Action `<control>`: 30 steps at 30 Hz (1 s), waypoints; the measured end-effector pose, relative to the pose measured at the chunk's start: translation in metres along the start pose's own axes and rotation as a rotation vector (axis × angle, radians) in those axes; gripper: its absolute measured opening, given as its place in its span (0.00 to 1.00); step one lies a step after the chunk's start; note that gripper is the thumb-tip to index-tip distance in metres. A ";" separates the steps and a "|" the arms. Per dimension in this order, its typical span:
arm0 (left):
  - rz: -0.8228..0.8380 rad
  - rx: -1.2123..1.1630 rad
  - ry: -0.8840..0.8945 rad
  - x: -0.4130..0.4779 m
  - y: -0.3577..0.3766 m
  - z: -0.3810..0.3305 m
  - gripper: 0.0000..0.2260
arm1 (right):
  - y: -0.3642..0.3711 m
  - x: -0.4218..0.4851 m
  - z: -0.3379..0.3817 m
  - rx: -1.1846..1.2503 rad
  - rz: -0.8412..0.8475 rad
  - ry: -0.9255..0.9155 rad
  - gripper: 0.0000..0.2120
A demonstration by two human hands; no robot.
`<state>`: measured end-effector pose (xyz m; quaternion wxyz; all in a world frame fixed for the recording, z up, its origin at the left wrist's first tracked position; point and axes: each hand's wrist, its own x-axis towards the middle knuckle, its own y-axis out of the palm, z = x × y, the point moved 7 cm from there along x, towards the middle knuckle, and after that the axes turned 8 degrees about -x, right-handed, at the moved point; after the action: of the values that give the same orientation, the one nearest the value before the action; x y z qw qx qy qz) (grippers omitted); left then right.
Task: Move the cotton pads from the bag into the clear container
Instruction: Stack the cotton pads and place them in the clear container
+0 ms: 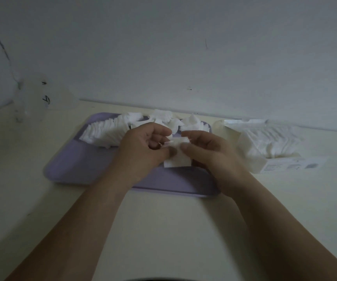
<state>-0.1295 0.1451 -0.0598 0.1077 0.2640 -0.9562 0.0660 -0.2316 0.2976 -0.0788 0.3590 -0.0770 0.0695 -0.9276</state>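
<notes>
Both hands meet over a purple tray [78,167] and hold a small stack of white square cotton pads [177,159] between them. My left hand [143,151] pinches the stack's left side, my right hand [210,153] its right side, thumbs on top. Behind the hands, a long fanned row of cotton pads [104,133] and a loose heap of pads [163,118] lie on the tray. At the right, a clear plastic bag [269,145] still holding pads lies on the table.
A translucent clear container [31,98] stands at the back left near the wall. The cream table [163,230] runs from the tray to the near edge. The wall stands close behind the tray.
</notes>
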 end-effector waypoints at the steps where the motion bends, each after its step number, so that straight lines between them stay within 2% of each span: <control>1: -0.012 0.021 0.016 0.000 0.000 -0.001 0.17 | 0.001 0.000 0.001 -0.081 0.006 -0.021 0.22; 2: -0.031 0.047 0.023 0.001 -0.001 -0.002 0.18 | 0.001 0.000 0.001 -0.184 -0.009 -0.050 0.24; 4: -0.056 0.090 -0.002 0.002 -0.003 0.002 0.22 | 0.001 -0.001 0.002 -0.323 -0.042 -0.094 0.21; 6: -0.021 0.122 -0.045 0.002 -0.002 0.009 0.27 | 0.001 -0.001 0.004 -0.401 -0.056 -0.122 0.23; 9: 0.053 0.229 -0.066 0.000 0.006 0.014 0.23 | 0.002 -0.001 0.006 -0.475 -0.025 -0.137 0.27; 14: 0.084 0.220 -0.044 0.000 0.009 0.016 0.16 | 0.009 -0.001 -0.003 -0.247 0.014 -0.016 0.32; 18: 0.105 0.225 -0.043 -0.001 0.014 0.017 0.12 | 0.007 0.003 -0.004 -0.286 -0.108 -0.004 0.23; 23: 0.142 0.219 -0.014 -0.004 0.022 0.015 0.11 | 0.015 0.006 -0.008 -0.216 -0.098 0.042 0.18; 30: 0.140 0.220 -0.022 -0.001 0.022 0.020 0.10 | 0.020 0.004 -0.008 -0.107 -0.059 0.078 0.22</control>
<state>-0.1430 0.1607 -0.0809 0.0629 0.2076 -0.9604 0.1748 -0.2227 0.2813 -0.0895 0.3237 -0.0618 0.1304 -0.9351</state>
